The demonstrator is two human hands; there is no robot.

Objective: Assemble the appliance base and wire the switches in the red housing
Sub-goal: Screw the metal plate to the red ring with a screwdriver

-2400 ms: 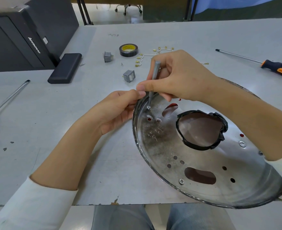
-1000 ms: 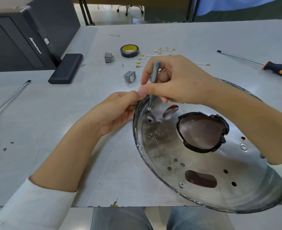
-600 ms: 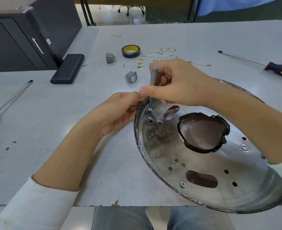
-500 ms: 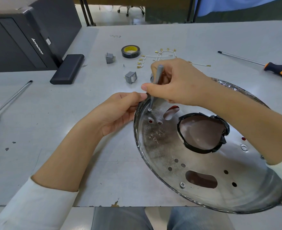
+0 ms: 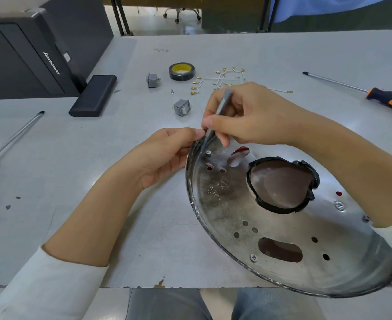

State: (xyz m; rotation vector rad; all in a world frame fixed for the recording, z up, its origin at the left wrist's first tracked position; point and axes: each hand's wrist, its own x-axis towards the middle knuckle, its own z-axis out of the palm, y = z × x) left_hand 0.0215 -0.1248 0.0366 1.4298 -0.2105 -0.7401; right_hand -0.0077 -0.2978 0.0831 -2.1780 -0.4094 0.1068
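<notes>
Base plate point(image 5: 271, 227), overhanging the surface's near edge, looks stiff, thin and sharp-rimmed, so my left hand point(image 5: 167, 153) pinches its rim while my right hand point(image 5: 248, 116) pinches the small screwdriver point(image 5: 222, 105).

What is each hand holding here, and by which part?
The right hand pinches the small grey screwdriver along its handle. The left hand grips the metal base plate at its upper left rim.

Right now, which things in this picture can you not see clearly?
Head view only:
- Driver tip: hidden behind the right hand.
- Red housing: under the plate, red shows only through holes.
- Left hand fingertips: behind the plate's rim.
- Orange screwdriver: handle cut by the right edge.
- Wire terminals: too small to count.
</notes>
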